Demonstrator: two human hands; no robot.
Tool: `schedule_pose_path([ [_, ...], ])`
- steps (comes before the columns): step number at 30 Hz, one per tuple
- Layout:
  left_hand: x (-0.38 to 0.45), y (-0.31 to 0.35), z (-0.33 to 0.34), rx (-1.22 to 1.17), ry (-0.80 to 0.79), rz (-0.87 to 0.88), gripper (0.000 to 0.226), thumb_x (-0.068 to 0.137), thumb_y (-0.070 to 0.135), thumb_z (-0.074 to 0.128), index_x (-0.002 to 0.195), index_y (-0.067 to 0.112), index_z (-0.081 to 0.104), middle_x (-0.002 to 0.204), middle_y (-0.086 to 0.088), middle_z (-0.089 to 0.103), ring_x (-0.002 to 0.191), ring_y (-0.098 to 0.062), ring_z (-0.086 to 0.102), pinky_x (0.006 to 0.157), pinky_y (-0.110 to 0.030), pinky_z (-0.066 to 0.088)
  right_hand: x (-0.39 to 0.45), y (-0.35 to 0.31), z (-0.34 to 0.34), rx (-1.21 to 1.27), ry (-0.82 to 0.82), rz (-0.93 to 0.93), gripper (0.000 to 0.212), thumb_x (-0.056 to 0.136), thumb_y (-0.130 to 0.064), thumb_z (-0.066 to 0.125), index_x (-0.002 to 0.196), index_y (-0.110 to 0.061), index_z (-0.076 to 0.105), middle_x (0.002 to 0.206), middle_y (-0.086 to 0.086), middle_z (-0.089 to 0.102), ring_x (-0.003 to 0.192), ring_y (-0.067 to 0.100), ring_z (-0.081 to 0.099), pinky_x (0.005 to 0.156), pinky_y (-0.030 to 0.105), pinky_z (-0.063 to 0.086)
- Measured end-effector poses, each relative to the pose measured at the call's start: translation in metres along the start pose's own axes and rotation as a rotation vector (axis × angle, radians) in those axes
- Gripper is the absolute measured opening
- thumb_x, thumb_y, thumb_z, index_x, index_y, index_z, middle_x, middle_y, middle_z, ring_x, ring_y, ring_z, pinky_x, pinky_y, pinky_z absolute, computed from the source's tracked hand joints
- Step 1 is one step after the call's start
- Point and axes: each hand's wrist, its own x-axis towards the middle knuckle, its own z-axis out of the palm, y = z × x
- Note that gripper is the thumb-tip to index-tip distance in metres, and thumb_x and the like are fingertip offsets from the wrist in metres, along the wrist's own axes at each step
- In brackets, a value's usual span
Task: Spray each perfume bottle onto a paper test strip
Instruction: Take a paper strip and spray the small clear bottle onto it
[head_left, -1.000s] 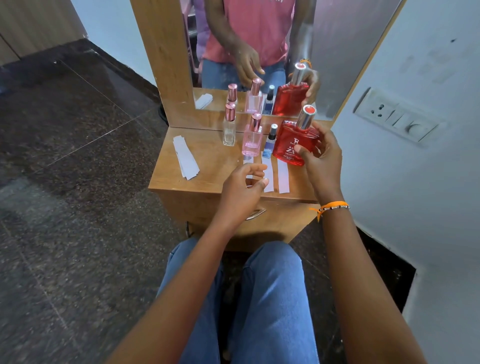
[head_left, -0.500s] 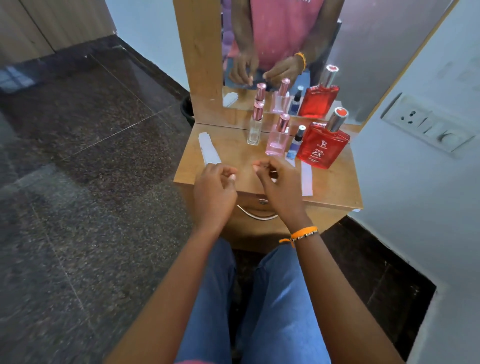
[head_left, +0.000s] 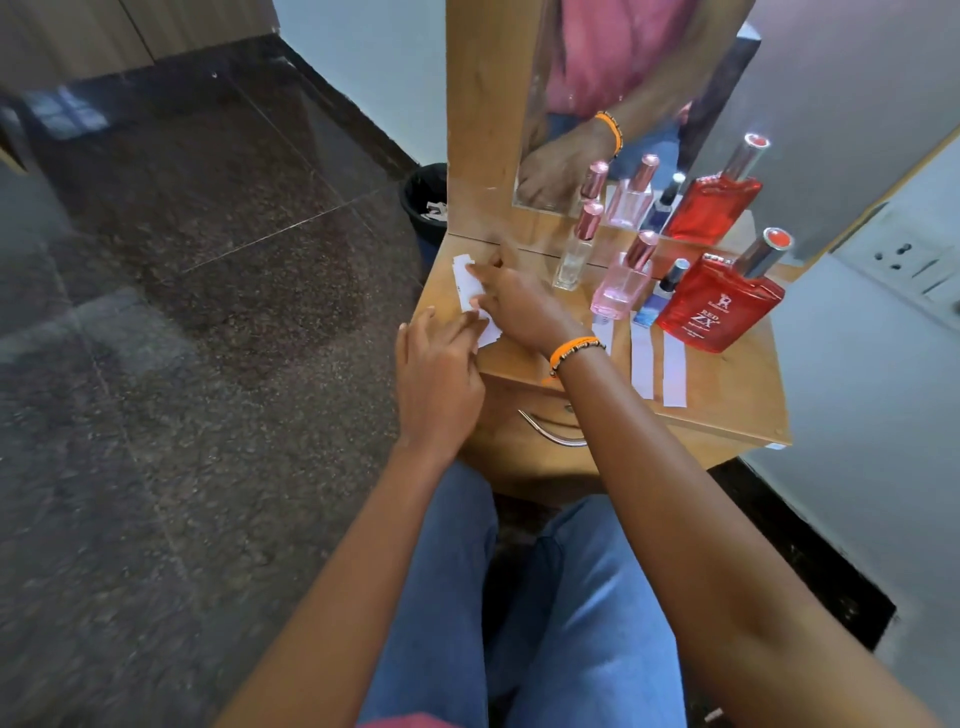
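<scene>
We lay our right hand (head_left: 511, 301) on the strips (head_left: 466, 283), fingers seemingly pinching one; our left hand (head_left: 436, 358), loosely curled, touches their near end. Bottles (head_left: 621, 283) stand right of both hands. Thin, floppy paper: pinch one end.

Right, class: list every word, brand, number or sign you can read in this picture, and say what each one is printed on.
"RED ZX": on the front of the red perfume bottle.
Logo above it and small line beneath it, same bottle: too small to read.
Small blue bottle: label blurred, unreadable.
Clear bottle and pink bottle: no text visible.
</scene>
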Motion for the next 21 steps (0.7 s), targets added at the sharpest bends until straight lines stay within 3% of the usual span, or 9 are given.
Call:
schedule_pose_path([
  [6, 0.002, -0.004, -0.001, -0.020, -0.028, -0.018, 0.049, 0.088, 0.000, 0.040, 0.128, 0.023, 0.057, 0.132, 0.010, 0.058, 0.135, -0.029, 0.032, 0.116, -0.050, 0.009, 0.001, 0.002, 0.005, 0.100, 0.079, 0.020, 0.025, 0.089, -0.008, 0.061, 0.113, -0.003, 0.066, 0.129, 0.019, 0.048, 0.099, 0.034, 0.058, 0.090, 0.044, 0.047],
  [9, 0.002, -0.004, -0.001, -0.041, -0.026, -0.020, 0.051, 0.087, -0.002, 0.041, 0.128, 0.022, 0.058, 0.132, 0.010, 0.058, 0.135, -0.029, 0.032, 0.116, -0.050, 0.008, -0.002, 0.001, 0.004, 0.233, 0.150, 0.056, 0.021, 0.082, -0.004, 0.068, 0.103, -0.006, 0.067, 0.100, 0.011, 0.059, 0.083, 0.022, 0.056, 0.082, 0.040, 0.050],
  [12, 0.001, -0.004, -0.002, -0.041, -0.029, -0.015, 0.052, 0.086, -0.003, 0.040, 0.128, 0.022, 0.057, 0.133, 0.010, 0.057, 0.135, -0.029, 0.032, 0.116, -0.049, 0.008, -0.005, 0.000, 0.005, 0.446, 0.210, 0.094, 0.027, 0.078, 0.002, 0.070, 0.102, -0.007, 0.065, 0.077, -0.004, 0.052, 0.070, 0.009, 0.048, 0.071, 0.026, 0.046],
  [15, 0.002, -0.003, -0.003, -0.043, -0.045, -0.017, 0.054, 0.085, -0.003, 0.039, 0.129, 0.024, 0.056, 0.134, 0.011, 0.055, 0.137, -0.028, 0.030, 0.117, -0.047, 0.005, -0.005, -0.005, 0.004, 0.644, 0.276, 0.148, 0.029, 0.077, -0.001, 0.075, 0.102, -0.008, 0.061, 0.073, -0.003, 0.056, 0.068, 0.005, 0.052, 0.061, 0.008, 0.042],
  [21, 0.002, -0.004, -0.004, -0.044, -0.055, -0.006, 0.054, 0.085, -0.003, 0.039, 0.129, 0.023, 0.056, 0.134, 0.008, 0.055, 0.136, -0.028, 0.031, 0.116, -0.049, 0.009, 0.000, -0.012, 0.003, 0.719, 0.378, 0.246, 0.025, 0.074, -0.001, 0.078, 0.091, -0.010, 0.062, 0.066, -0.001, 0.058, 0.064, 0.006, 0.056, 0.054, 0.006, 0.044],
])
